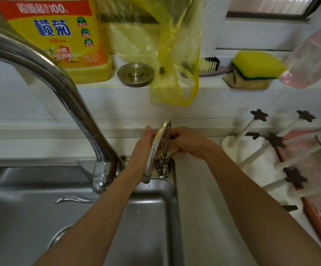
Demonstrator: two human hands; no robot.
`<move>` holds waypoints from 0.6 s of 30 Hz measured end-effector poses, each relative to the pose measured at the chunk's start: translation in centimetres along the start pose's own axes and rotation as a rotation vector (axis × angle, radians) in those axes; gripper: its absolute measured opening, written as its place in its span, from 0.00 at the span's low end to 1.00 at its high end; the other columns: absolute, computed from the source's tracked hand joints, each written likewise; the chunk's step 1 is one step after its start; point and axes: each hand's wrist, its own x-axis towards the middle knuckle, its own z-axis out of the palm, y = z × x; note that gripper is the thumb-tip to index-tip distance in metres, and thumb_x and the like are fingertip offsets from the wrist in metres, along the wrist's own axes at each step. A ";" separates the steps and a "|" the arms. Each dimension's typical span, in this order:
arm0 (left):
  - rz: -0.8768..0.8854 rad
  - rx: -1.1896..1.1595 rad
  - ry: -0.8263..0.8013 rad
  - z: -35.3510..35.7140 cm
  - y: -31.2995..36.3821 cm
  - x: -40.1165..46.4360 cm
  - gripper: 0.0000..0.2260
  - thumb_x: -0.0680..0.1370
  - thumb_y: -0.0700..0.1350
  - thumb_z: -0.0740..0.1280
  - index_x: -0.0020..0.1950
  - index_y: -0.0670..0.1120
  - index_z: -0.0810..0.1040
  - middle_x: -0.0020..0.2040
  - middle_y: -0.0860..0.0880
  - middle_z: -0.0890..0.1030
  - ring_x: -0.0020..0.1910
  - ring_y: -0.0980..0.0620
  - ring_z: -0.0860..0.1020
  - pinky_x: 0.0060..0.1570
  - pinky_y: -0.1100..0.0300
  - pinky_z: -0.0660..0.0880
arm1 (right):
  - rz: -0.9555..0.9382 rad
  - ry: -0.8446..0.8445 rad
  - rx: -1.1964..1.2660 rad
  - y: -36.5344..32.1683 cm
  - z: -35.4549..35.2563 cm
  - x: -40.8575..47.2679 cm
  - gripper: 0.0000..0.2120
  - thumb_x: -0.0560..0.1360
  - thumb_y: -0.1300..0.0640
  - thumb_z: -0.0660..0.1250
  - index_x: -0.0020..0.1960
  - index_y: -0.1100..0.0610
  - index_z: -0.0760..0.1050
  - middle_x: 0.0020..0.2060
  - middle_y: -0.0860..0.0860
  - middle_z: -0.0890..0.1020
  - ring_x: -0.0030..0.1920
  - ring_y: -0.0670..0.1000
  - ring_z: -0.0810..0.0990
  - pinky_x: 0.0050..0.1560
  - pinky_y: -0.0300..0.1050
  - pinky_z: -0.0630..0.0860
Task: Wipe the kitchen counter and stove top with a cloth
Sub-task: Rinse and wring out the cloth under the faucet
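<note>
While both hands work behind the small tap (156, 148), right hand (189, 143) fingers clutch a cloth (175, 150); left hand (143, 145) grip unclear. Risk: knocking the tap.

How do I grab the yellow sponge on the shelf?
Pinch the yellow sponge by its long sides, coming from above and in front. It lies flat on a brown cloth on the ledge, its yellow top bare; a brush sits to one side and a pink bottle crowds the other.

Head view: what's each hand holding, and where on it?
Both hands, left hand and right hand, meet behind the small tap; something pale sits under the right, hold unclear.
</note>
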 end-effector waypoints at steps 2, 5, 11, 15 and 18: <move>-0.030 -0.057 -0.021 0.6 0.7 0.2 0.19 0.82 0.57 0.54 0.55 0.49 0.81 0.44 0.48 0.85 0.44 0.47 0.81 0.37 0.61 0.78 | -0.037 0.240 -0.182 2.1 -0.9 -0.5 0.12 0.73 0.62 0.72 0.56 0.56 0.83 0.50 0.51 0.85 0.51 0.52 0.84 0.52 0.44 0.81; -0.028 -0.062 0.002 1.2 0.6 -0.2 0.19 0.81 0.58 0.55 0.49 0.48 0.79 0.47 0.42 0.81 0.40 0.48 0.80 0.39 0.57 0.76 | -0.063 0.606 -0.499 4.4 -1.3 -1.9 0.14 0.71 0.63 0.66 0.55 0.56 0.82 0.51 0.54 0.84 0.52 0.56 0.82 0.55 0.52 0.78; -0.002 0.076 0.023 2.2 -1.3 -3.3 0.24 0.81 0.57 0.53 0.54 0.38 0.77 0.46 0.40 0.80 0.39 0.54 0.79 0.31 0.71 0.74 | -0.052 0.781 -0.899 8.1 3.0 -4.8 0.27 0.70 0.66 0.65 0.69 0.60 0.70 0.66 0.61 0.74 0.65 0.63 0.72 0.68 0.58 0.63; -0.016 0.132 0.070 1.9 -2.7 -7.0 0.21 0.78 0.64 0.54 0.49 0.52 0.79 0.47 0.50 0.83 0.47 0.54 0.79 0.41 0.68 0.72 | -0.147 0.761 -0.759 8.6 7.9 -9.6 0.23 0.71 0.67 0.65 0.66 0.59 0.75 0.62 0.58 0.79 0.60 0.60 0.77 0.64 0.56 0.71; -0.054 0.133 0.062 0.7 -2.2 -10.0 0.13 0.83 0.50 0.54 0.44 0.54 0.75 0.43 0.56 0.78 0.43 0.62 0.75 0.40 0.69 0.70 | -0.224 0.772 -0.613 7.9 12.1 -13.0 0.15 0.72 0.62 0.69 0.59 0.56 0.79 0.54 0.53 0.82 0.52 0.53 0.80 0.60 0.43 0.71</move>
